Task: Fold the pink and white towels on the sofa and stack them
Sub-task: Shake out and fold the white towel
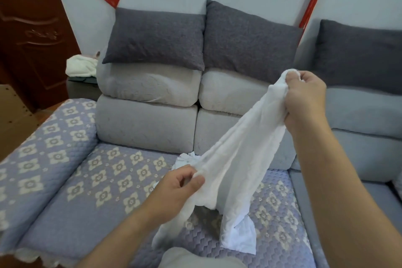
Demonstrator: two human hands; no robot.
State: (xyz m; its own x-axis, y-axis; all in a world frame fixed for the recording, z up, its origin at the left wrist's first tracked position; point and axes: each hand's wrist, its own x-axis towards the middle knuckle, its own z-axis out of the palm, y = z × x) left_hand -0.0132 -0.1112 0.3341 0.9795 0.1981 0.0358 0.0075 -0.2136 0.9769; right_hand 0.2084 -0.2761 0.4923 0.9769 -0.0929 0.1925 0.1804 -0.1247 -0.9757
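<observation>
**Head view: white towel stretched between two hands**

Head view hides part of the white towel (235, 154) behind the left hand (178, 189), and no pink towel can be made out. That hand pinches the cloth's lower edge between thumb and curled fingers. The right hand (304, 100), raised higher, bunches the upper end in a closed fist. Between both grips the towel slopes taut, its loose tail draping onto the sofa (87, 198) seat below.
</observation>
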